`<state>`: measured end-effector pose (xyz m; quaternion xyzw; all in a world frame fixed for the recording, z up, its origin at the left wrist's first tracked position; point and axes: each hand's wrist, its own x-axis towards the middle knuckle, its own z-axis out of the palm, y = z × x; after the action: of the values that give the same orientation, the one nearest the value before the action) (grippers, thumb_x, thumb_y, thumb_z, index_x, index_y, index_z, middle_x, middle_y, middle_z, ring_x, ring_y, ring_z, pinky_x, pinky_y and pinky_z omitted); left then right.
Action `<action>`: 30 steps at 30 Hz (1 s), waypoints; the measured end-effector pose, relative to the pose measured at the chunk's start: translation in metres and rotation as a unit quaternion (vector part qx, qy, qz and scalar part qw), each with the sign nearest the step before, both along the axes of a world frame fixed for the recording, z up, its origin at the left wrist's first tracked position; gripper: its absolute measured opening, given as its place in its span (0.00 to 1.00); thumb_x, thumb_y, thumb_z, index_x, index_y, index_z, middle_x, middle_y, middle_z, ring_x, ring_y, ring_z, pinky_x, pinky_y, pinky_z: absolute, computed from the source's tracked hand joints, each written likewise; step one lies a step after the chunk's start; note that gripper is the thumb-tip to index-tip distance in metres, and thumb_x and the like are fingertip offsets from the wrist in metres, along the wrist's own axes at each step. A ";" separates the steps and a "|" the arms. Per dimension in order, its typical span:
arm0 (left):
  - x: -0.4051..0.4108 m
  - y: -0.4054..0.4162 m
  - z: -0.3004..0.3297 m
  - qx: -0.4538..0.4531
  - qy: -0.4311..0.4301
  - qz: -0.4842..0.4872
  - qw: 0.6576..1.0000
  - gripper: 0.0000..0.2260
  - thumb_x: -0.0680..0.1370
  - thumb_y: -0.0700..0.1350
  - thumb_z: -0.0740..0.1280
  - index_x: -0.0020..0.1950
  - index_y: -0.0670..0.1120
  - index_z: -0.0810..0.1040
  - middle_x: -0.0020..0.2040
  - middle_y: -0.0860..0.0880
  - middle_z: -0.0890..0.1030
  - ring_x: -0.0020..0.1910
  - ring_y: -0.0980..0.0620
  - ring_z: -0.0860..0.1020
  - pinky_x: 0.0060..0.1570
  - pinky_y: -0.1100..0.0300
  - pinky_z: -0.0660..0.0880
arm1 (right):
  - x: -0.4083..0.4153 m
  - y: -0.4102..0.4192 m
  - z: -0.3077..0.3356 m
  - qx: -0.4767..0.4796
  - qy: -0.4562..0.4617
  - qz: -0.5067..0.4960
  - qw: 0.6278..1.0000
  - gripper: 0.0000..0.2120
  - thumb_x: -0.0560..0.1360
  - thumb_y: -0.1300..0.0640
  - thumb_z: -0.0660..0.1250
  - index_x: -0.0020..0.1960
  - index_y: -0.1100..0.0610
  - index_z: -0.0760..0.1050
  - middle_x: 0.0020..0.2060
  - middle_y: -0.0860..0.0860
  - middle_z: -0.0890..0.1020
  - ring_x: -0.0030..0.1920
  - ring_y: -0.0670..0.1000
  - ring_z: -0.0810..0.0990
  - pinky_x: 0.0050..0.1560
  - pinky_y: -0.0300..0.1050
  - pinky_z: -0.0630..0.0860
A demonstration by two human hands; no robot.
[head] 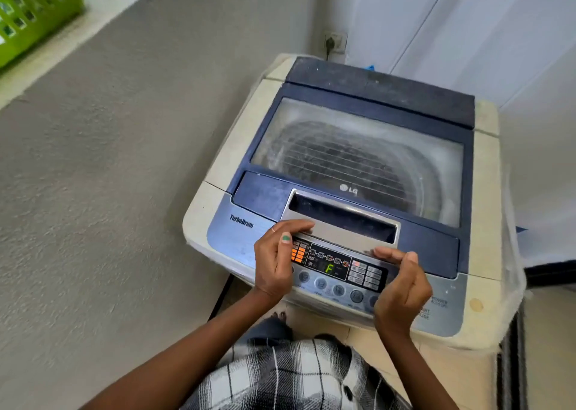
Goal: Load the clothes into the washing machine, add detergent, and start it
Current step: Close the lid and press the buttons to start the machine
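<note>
The top-loading washing machine (358, 191) stands in the far right corner, cream-bodied with a dusty navy lid (358, 148) shut over a hazy window showing the ribbed steel drum. Its control panel (336, 269) glows a green "F" beside orange lights. The left hand (277, 263) rests curled fingers on the silver lid handle (343, 219); the right hand (402, 288) hovers loosely curled over the panel, holding nothing. A green perforated plastic basket (28, 13) sits far left.

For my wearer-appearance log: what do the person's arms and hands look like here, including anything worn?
Both forearms are bare, no sleeves showing. The left hand has green polish on the thumbnail and a thin ring on one finger. The right hand shows no ring or polish. A black-and-white checked garment covers the torso.
</note>
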<state>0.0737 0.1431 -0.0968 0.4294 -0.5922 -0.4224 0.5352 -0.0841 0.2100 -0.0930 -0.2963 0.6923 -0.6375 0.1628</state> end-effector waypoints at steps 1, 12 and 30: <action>0.000 0.000 -0.001 -0.005 -0.006 -0.016 1.000 0.21 0.78 0.45 0.51 0.53 0.36 0.81 0.48 0.42 0.83 0.50 0.44 0.81 0.49 0.49 0.77 | 0.000 0.000 0.000 -0.001 0.018 0.002 1.000 0.22 0.80 0.52 0.50 0.42 0.60 0.79 0.39 0.60 0.83 0.42 0.60 0.82 0.45 0.62 0.78; 0.003 -0.002 -0.005 -0.031 -0.065 -0.047 0.996 0.23 0.77 0.44 0.50 0.54 0.34 0.80 0.50 0.40 0.83 0.52 0.44 0.80 0.56 0.58 0.73 | 0.005 -0.002 0.001 -0.015 0.101 0.022 0.994 0.19 0.80 0.57 0.49 0.42 0.60 0.76 0.37 0.58 0.79 0.38 0.59 0.79 0.39 0.53 0.76; 0.006 -0.005 -0.003 0.007 -0.037 -0.057 0.998 0.21 0.77 0.43 0.51 0.52 0.34 0.81 0.48 0.40 0.83 0.50 0.48 0.80 0.50 0.58 0.75 | 0.007 -0.001 -0.005 -0.009 0.104 -0.013 0.994 0.20 0.81 0.56 0.48 0.46 0.61 0.77 0.39 0.62 0.81 0.40 0.63 0.81 0.40 0.58 0.78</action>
<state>0.0798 0.1384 -0.0995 0.4139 -0.6321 -0.4401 0.4852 -0.0775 0.2086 -0.0984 -0.3534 0.7036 -0.6113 0.0795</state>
